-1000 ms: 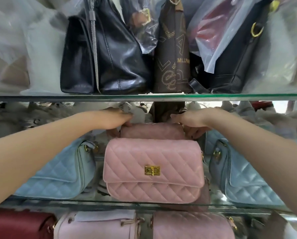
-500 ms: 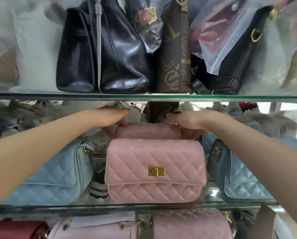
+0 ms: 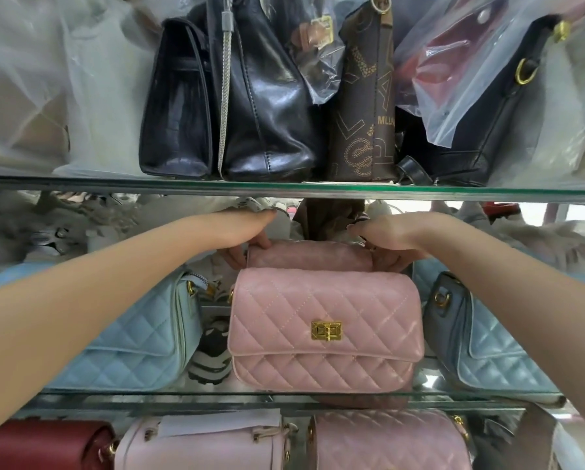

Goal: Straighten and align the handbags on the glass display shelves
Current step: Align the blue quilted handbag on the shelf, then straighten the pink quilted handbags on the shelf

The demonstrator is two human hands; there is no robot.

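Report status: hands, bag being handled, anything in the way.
Left hand and right hand grip the rear pink bag by its ends. Front pink bag stands close before it. Nothing blocks.

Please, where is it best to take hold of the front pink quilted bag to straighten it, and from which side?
Grip the front pink bag by its two short ends, reaching from the front. It stands upright and wide, and gaps beside both ends probably leave room for fingers.
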